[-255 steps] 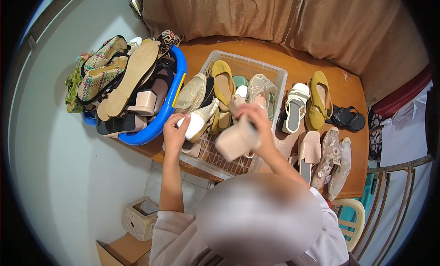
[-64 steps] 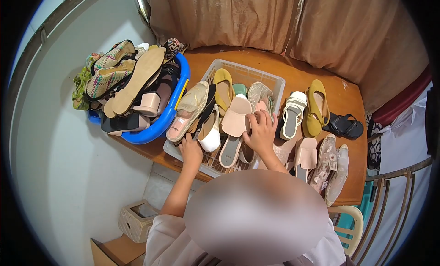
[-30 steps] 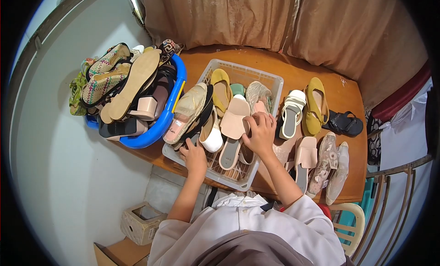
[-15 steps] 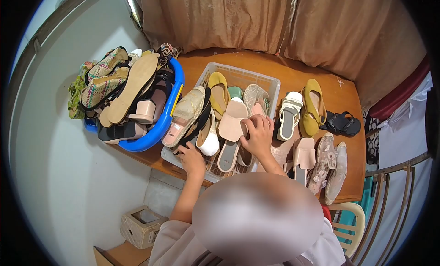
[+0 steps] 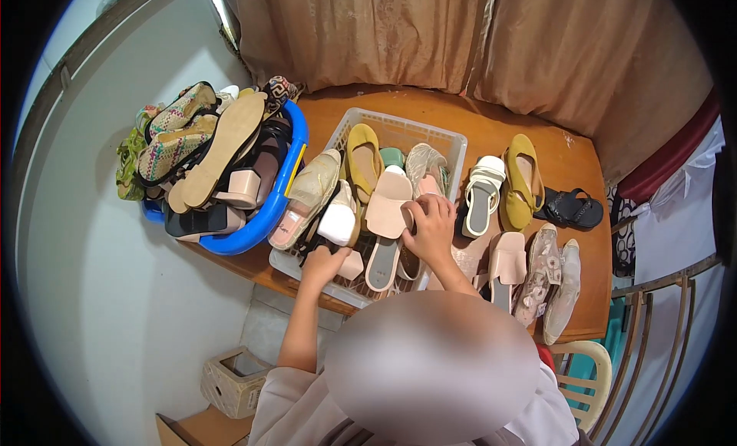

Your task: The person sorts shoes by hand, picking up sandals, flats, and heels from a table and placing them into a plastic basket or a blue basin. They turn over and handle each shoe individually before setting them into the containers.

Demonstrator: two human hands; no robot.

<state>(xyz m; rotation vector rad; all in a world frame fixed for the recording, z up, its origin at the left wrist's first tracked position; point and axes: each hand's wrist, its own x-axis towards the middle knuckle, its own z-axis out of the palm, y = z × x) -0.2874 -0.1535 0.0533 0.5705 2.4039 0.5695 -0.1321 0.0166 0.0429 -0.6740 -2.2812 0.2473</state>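
Observation:
Low in the white plastic crate (image 5: 459,150), my left hand (image 5: 324,266) is closed on a dark shoe with a pale beige block heel (image 5: 351,266); most of that shoe is hidden. Just above it a white shoe (image 5: 338,222) lies tilted, beside a cream slipper (image 5: 311,186) with a pink insole. My right hand (image 5: 433,225) has its curled fingers and thumb at the right edge of a beige slide (image 5: 389,206) with a grey insole. Behind these lie a mustard flat (image 5: 363,158) and a lacy slipper (image 5: 427,166).
On the left a blue basket (image 5: 298,143) is heaped with shoes. To the right on the wooden table (image 5: 583,158) lie white strappy sandals (image 5: 485,193), mustard flats (image 5: 523,181), a black sandal (image 5: 572,208) and several pale shoes. A chair (image 5: 595,377) stands at the front right.
The black sandal beside the cream slipper has shifted down, and a beige block heel now shows at my left hand. The white shoe has moved up and left. My right hand stays put.

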